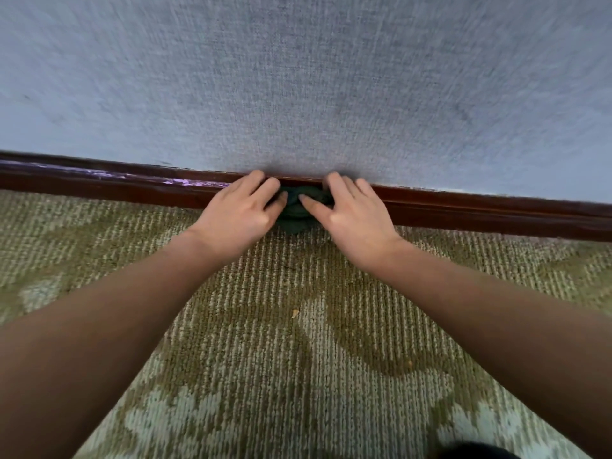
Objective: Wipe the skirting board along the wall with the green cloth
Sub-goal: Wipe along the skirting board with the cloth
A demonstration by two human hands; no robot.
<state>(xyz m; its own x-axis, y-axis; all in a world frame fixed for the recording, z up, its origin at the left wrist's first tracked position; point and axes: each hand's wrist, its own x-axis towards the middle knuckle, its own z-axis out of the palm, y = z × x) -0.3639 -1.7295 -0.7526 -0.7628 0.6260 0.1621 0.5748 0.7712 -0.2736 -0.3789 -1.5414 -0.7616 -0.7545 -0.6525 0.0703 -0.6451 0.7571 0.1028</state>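
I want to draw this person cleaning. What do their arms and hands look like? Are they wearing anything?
The left forearm and right forearm are bare as far as the picture reaches: no sleeves, no watch, no bracelet. The left hand and right hand wear no gloves, and no rings show on the fingers.

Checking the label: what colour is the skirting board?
Dark reddish brown skirting board, clearest in head view.

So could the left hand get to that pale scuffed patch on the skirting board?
Probably yes: the left hand, holding the green cloth, sits at the skirting board, and the scuffed patch lies beside it with nothing between.
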